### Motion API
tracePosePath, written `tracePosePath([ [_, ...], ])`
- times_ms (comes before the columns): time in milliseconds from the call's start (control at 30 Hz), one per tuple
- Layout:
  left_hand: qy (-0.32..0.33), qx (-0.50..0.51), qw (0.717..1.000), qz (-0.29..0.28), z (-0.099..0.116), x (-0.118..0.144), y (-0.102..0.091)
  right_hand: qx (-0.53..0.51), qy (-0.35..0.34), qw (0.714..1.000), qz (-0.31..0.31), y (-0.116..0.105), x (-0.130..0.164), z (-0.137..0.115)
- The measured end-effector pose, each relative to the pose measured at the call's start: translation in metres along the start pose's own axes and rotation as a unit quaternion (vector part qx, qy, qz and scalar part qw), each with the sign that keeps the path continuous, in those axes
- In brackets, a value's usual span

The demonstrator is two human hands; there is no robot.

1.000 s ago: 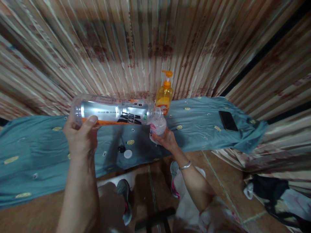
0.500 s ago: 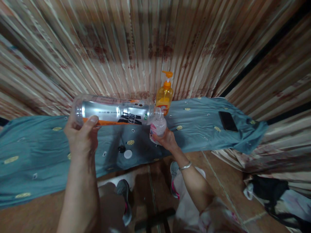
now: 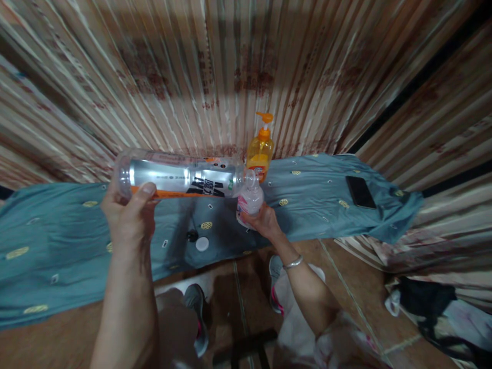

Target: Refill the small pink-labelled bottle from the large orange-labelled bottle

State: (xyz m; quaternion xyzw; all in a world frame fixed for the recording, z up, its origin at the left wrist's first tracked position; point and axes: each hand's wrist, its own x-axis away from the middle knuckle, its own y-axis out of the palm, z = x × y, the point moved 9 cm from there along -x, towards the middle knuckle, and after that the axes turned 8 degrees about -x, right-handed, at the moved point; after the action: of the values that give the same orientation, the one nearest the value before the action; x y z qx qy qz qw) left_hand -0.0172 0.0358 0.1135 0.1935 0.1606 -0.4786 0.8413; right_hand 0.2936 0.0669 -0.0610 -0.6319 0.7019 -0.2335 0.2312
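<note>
My left hand is wrapped around the base end of a large clear plastic bottle with a silver, black and orange label. That bottle lies nearly level in the air, its neck pointing right. Its mouth meets the top of a small clear bottle with a pinkish label; whether the two rims touch I cannot tell. My right hand grips the small bottle, which stands roughly upright with a slight tilt. Any liquid passing between them is too faint to make out. A black cap and a white cap lie below on the cloth.
Behind the small bottle stands an orange pump bottle with yellow liquid. A black phone lies at the right on the teal cloth. Pleated curtains hang close behind. A dark bag sits at lower right.
</note>
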Motion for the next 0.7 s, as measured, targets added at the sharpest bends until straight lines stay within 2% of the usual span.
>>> tracePosePath([
  [400,0.005,0.011,1.0,0.011,-0.0019,-0.001,-0.0035,0.009,0.003,1.0,0.005,-0.0017,0.001,-0.0011],
  [700,0.008,-0.021,0.999,-0.029,-0.0045,-0.0032,-0.0025,0.01,0.006,1.0,0.004,-0.0011,0.001,0.001],
])
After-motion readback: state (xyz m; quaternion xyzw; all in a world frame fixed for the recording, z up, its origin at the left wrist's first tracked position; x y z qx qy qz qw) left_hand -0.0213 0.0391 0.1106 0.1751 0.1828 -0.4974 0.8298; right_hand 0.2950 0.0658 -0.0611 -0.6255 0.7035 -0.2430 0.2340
